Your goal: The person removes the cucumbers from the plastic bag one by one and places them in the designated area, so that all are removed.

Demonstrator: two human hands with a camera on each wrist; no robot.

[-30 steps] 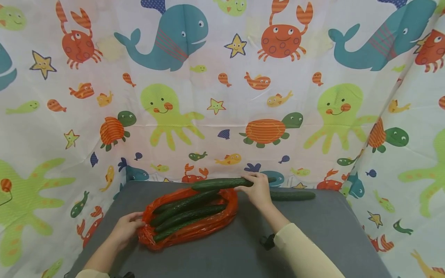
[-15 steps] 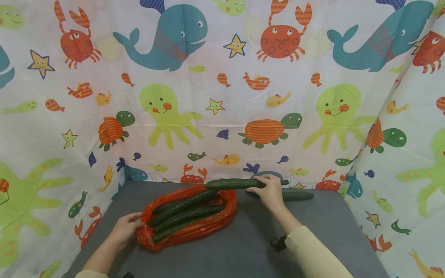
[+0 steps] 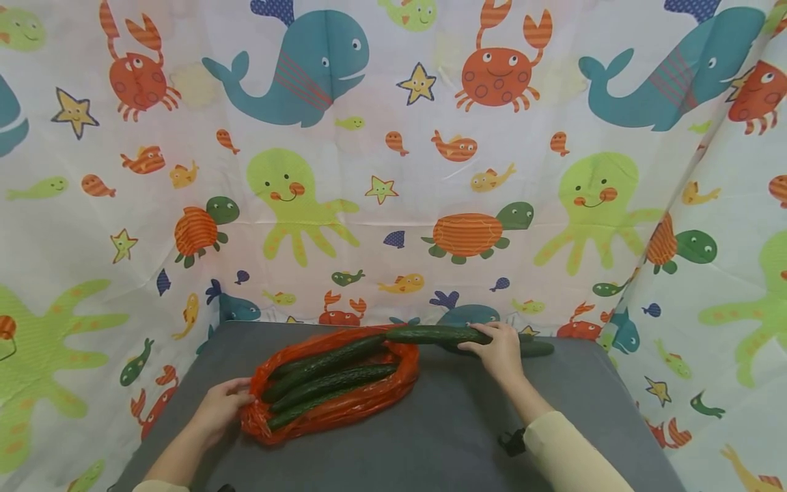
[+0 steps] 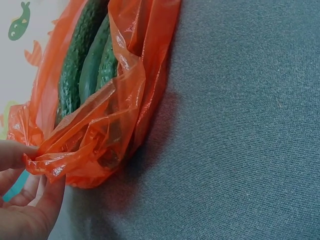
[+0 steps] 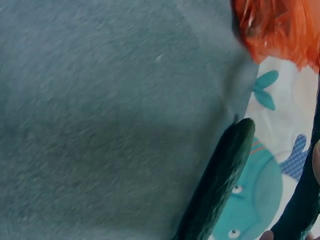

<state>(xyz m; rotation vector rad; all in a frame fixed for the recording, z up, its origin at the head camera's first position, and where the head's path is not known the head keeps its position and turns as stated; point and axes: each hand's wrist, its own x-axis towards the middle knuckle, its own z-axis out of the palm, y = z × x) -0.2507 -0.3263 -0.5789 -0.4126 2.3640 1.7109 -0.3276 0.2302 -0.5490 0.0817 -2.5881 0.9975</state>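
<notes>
Over grey cloth (image 3: 443,437), the right hand (image 3: 501,352) grips a cucumber (image 3: 430,334), apparently aloft.

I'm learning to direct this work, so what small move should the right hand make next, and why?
Probably ease the held cucumber down onto the table beside the loose cucumber: the right hand seems to hold it raised near that one, while the left hand pinches the end of the orange bag.

White sea-animal-print cloth (image 3: 369,232) hangs behind and beside a grey tabletop (image 3: 424,437).
</notes>
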